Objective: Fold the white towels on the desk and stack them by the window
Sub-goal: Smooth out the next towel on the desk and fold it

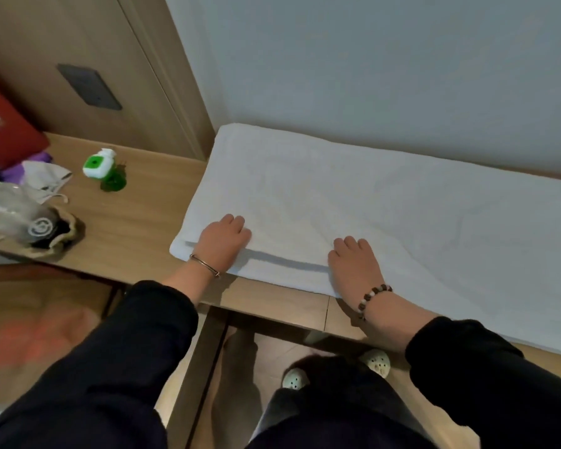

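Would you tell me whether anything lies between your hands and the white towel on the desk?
Nothing visible does: the left hand and right hand both rest directly on the white towel near its front edge. The green bottle stands apart to the left.

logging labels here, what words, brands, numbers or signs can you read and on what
No readable words or numbers.
red box: white square-line logo, small print below too blurred to read.
black object: white round emblem, no readable letters.
green bottle: label too small to read.
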The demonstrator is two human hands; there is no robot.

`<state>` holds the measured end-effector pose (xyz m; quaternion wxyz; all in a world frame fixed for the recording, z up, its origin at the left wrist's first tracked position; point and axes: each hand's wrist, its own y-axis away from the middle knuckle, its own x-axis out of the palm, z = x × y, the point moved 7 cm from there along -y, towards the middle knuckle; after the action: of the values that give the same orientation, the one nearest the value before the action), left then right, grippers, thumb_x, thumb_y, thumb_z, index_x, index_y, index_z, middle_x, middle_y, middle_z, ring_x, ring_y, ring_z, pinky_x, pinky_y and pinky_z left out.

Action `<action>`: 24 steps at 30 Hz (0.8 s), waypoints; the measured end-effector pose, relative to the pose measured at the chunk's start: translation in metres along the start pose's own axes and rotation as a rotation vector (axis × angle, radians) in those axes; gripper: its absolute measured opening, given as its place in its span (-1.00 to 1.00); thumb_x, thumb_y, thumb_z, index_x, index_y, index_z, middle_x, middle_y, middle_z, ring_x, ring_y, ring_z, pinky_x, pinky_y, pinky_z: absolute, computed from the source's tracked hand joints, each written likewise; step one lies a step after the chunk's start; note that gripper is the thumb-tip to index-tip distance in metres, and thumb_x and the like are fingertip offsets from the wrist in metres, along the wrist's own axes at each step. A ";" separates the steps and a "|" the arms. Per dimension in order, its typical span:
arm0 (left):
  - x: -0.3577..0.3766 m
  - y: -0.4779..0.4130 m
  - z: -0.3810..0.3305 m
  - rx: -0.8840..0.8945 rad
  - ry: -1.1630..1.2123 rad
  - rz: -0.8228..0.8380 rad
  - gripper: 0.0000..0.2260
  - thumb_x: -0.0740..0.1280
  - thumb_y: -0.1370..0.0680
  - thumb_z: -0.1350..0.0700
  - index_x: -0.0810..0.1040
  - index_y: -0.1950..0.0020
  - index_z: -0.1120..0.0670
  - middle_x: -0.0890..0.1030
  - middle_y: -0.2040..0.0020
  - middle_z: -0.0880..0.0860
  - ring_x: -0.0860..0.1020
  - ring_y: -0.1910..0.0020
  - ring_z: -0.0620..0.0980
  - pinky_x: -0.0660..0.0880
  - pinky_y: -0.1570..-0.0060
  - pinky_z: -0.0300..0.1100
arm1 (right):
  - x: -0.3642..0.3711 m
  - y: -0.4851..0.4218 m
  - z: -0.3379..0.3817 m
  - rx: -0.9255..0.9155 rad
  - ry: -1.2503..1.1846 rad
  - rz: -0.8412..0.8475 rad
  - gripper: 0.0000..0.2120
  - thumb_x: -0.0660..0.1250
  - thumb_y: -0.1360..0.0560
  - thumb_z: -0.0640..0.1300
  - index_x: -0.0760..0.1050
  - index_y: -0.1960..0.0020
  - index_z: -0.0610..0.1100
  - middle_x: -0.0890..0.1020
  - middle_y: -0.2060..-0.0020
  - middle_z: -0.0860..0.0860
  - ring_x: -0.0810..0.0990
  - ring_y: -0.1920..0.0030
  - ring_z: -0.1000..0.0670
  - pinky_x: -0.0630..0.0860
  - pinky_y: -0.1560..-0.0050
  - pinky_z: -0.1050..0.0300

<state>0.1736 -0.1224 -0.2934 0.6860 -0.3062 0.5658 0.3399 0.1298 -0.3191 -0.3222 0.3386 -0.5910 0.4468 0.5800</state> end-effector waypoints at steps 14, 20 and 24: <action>0.014 0.047 0.003 -0.089 0.035 0.068 -0.43 0.56 0.02 0.42 0.65 0.02 0.22 0.46 0.34 0.15 0.43 0.46 0.09 0.28 0.62 -0.27 | 0.031 0.028 0.009 -0.155 -0.183 0.143 -0.70 0.27 -0.42 -0.31 0.36 -0.11 -0.08 0.44 -0.02 0.00 0.37 0.11 0.02 0.34 0.21 0.15; 0.049 0.056 -0.003 -0.189 0.033 0.312 -0.55 0.38 -0.38 0.19 0.32 -0.21 0.04 0.27 0.17 0.00 0.28 0.24 -0.05 0.26 0.34 -0.19 | 0.038 0.031 0.019 -0.148 -0.150 0.169 -0.68 0.19 -0.40 -0.37 0.37 -0.08 -0.09 0.45 0.02 -0.02 0.36 0.12 0.00 0.26 0.18 0.14; 0.035 0.038 -0.034 0.017 0.054 0.195 -0.62 0.39 -0.38 0.10 0.40 -0.16 0.05 0.41 0.15 0.00 0.29 0.24 -0.04 0.21 0.31 -0.19 | 0.037 0.030 0.020 -0.135 -0.132 0.130 -0.68 0.17 -0.39 -0.39 0.40 -0.07 -0.10 0.45 0.02 -0.02 0.39 0.04 -0.05 0.24 0.13 0.13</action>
<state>0.1278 -0.1231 -0.3350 0.6367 -0.2529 0.6142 0.3917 0.0916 -0.3168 -0.3576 0.2884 -0.5425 0.4210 0.6673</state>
